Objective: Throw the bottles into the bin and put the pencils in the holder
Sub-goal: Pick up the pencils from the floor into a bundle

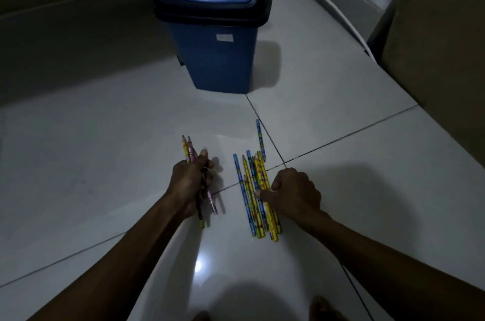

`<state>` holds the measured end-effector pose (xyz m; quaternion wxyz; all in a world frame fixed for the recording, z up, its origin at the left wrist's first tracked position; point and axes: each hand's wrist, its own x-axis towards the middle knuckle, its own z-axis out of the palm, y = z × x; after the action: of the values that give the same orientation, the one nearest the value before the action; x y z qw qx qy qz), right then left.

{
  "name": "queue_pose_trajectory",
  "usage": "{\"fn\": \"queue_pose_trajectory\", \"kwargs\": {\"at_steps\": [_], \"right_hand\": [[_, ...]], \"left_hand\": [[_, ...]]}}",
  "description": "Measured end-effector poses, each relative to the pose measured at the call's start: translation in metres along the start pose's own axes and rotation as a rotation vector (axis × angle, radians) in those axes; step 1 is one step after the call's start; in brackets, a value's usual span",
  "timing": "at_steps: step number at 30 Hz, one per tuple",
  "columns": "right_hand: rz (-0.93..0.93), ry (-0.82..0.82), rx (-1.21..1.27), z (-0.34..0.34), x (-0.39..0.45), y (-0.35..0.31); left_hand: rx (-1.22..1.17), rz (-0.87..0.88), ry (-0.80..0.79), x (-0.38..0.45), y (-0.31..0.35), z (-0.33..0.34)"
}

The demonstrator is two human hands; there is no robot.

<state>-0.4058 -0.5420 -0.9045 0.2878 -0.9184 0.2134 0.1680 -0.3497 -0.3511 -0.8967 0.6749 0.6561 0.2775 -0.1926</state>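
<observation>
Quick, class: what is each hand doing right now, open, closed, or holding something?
Left hand: closed around a bunch of pencils.
Right hand: curled, fingertips on the pencils on the floor; no grasp can be told.

We see a glossy white tiled floor [328,100] with dark grout lines crossing near the frame's centre and a bright light reflection at lower centre. A white cable [338,12] curves along the upper right, beside a brown panel [441,40] at the right edge.
</observation>
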Motion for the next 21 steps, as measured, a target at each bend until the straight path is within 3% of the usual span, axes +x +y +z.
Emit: {"fn": "queue_pose_trajectory", "kwargs": {"at_steps": [7,13,17,21], "right_hand": [[0.073,0.039,-0.020,0.008,0.013,-0.006],[0.027,0.082,0.071,0.002,0.011,0.001],[-0.156,-0.075,0.422,-0.005,-0.005,-0.018],[-0.243,-0.196,0.523,0.000,-0.014,-0.026]], "left_hand": [[-0.051,-0.030,0.002,0.001,-0.014,-0.001],[-0.098,-0.100,-0.143,-0.010,-0.012,0.009],[-0.012,-0.065,-0.242,-0.020,-0.010,0.023],[0.060,-0.043,-0.273,-0.020,-0.009,0.028]]}}
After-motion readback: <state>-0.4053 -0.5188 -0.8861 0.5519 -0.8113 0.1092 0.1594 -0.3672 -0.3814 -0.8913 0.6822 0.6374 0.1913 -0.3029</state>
